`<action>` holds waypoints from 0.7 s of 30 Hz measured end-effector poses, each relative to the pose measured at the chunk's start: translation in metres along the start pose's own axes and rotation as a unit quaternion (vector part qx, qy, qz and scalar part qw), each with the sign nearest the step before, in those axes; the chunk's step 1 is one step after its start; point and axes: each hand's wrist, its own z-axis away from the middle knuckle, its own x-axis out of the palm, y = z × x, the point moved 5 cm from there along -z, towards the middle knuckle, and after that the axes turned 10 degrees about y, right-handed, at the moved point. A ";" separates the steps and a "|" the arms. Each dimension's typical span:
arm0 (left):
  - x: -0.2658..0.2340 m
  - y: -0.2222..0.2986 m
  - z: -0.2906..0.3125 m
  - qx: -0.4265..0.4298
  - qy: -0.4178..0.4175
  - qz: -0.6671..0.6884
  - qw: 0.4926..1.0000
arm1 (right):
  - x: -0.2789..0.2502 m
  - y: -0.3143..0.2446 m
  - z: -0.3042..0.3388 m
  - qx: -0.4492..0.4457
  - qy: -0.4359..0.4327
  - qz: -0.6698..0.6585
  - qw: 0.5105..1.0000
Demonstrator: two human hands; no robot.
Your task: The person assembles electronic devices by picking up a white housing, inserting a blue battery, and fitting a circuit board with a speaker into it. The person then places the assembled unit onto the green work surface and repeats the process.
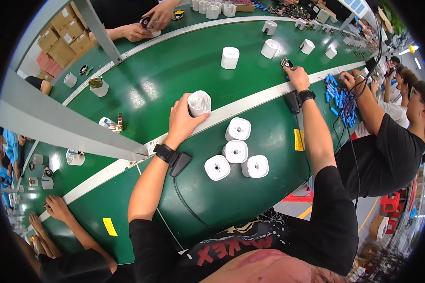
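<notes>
My left hand (180, 121) is wrapped round a white plastic housing (199, 104), whose open top shows ribs inside. That housing is beside the pale rail along the green table. Reaching far to the right, my right hand (297, 78) pinches a small round part, dark with a metallic rim (286, 62), above the green belt. Between my forearms, several white housings (237, 128) stand grouped on the table, each showing a round hole in its closed face. Dark straps with small black boxes sit on both my wrists.
Beyond the rail, white housings (230, 57) stand spaced along the green belt (174, 66). Blue cylindrical cells (337, 96) lie piled at right beside another worker's arm (370, 104). A grey metal post (71, 120) crosses the left side. Across the belt, another person's hands (148, 26) hold a part.
</notes>
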 end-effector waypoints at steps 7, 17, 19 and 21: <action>0.004 0.010 0.000 0.032 0.003 0.031 0.999 | 0.045 0.026 -0.050 0.005 -0.255 -0.183 0.950; -0.004 0.014 0.000 0.019 -0.010 0.227 0.974 | -0.026 -0.132 0.132 0.248 -0.415 -0.765 0.426; -0.003 0.017 -0.002 0.021 -0.009 0.241 0.970 | -0.035 -0.150 0.161 0.181 -0.385 -0.758 0.494; -0.004 0.022 -0.003 0.046 -0.009 0.203 0.978 | -0.053 -0.168 0.187 0.052 -0.338 -0.682 0.646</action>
